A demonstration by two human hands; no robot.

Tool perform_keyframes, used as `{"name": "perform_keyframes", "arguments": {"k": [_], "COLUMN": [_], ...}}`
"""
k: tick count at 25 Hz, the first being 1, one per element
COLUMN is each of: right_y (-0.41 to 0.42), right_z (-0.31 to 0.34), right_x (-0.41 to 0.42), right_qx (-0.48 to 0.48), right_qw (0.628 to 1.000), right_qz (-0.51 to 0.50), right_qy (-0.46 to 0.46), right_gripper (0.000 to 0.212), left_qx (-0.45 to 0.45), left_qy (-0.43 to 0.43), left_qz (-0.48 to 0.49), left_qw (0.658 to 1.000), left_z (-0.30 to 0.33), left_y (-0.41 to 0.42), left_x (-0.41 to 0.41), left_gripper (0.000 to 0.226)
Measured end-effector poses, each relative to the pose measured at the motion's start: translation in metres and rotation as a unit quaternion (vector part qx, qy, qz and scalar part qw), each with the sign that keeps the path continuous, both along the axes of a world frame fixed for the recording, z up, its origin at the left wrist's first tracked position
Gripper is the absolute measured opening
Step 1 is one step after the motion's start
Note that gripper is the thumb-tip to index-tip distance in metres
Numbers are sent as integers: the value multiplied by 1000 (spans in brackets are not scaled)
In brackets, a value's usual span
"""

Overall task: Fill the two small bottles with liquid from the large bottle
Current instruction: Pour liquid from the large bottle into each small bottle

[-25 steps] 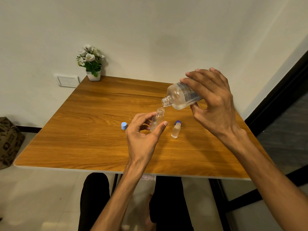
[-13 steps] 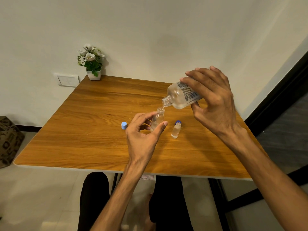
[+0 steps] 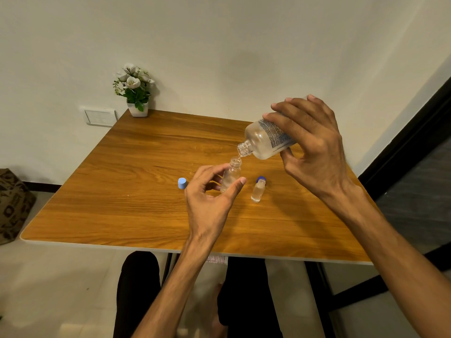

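My right hand (image 3: 314, 147) grips the large clear bottle (image 3: 266, 140), tilted with its open neck down and to the left. Its mouth hangs just above the open top of a small clear bottle (image 3: 231, 174) standing on the wooden table (image 3: 136, 191). A thin trickle of liquid links the two mouths. My left hand (image 3: 210, 198) holds that small bottle between thumb and fingers. A second small bottle (image 3: 258, 191) stands open just to the right, with a dark blue cap (image 3: 261, 178) right behind it.
A light blue cap (image 3: 182, 183) lies on the table left of my left hand. A small white pot of flowers (image 3: 135, 93) stands at the far left corner against the wall. My legs show under the table's near edge.
Almost nothing has moved. The large bottle stays tilted over the small bottle in my left hand, and both hands hold their places.
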State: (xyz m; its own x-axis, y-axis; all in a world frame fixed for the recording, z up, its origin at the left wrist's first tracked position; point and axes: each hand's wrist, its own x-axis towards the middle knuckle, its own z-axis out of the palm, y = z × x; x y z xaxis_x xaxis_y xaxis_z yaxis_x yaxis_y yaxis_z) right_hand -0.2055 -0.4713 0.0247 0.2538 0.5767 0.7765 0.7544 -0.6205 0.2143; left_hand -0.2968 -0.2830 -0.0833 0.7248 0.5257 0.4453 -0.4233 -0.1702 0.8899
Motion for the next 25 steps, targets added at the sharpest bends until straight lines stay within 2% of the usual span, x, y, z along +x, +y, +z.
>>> {"name": "perform_keyframes", "arguments": {"k": [25], "right_y": [3], "right_z": [1], "right_x": [-1], "right_qx": [-13], "right_qw": [1000], "right_qz": [8], "right_qy": [-7], "right_gripper": [48], "left_qx": [-13], "left_qy": [-4], "left_qz": [-5], "left_qw": [1000], "left_z": [0], "left_y": [0], "left_x": [-1], "left_gripper": [34]}}
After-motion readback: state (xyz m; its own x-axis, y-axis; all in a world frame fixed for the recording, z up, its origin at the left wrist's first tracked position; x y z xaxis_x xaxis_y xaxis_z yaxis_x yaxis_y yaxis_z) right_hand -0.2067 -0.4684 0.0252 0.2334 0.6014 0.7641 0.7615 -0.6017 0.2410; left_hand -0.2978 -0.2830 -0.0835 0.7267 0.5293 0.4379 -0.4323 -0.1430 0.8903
